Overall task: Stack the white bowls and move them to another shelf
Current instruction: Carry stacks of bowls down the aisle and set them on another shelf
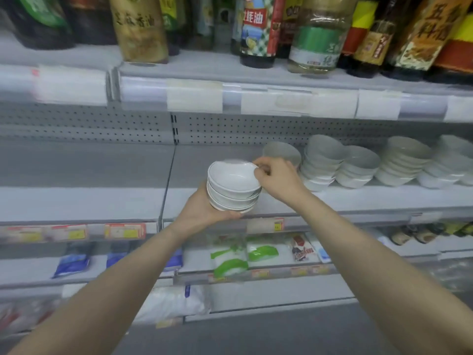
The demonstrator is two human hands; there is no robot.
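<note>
- The left hand (202, 211) cups a short stack of shallow white ceramic bowls (234, 201) from beneath, fingers curled round its base.
- The right hand (276, 178) pinches the rim of the top bowl (230, 175).
- The stack is held in front of the grey metal shelf (102, 198).
- More stacked white bowls (358, 165) stand on that shelf to the right.

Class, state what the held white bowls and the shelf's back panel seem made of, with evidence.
The white bowls: probably glazed ceramic, possibly melamine; smooth glossy white, dark rim lines. The back panel: likely painted metal; matte grey, regular punched holes.
</note>
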